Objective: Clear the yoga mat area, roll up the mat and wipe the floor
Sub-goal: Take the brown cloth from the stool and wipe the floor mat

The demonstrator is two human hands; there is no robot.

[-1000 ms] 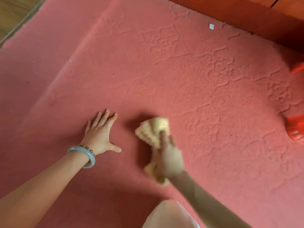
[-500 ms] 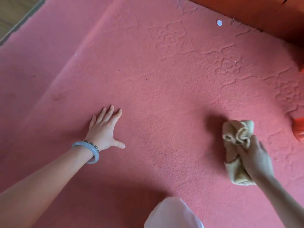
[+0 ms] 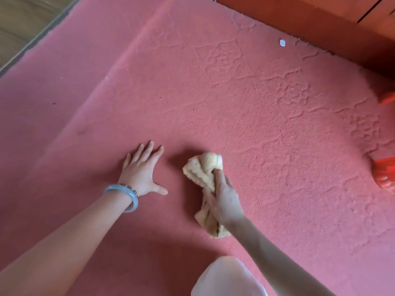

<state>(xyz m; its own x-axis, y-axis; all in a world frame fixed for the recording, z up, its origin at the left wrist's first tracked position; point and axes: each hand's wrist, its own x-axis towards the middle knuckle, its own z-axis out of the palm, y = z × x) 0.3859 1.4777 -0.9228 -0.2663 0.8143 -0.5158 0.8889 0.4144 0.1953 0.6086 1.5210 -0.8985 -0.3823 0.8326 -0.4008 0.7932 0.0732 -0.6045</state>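
Cloth (image 3: 203,174) bunched in right hand (image 3: 224,201) | on carpet (image 3: 256,124)

No legible text, label, brand, number or sign anywhere in view.

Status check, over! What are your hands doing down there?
Left hand flat on red carpet, fingers spread. Right hand gripping yellow cloth, pressing it down. White scrap ahead near the wooden edge.
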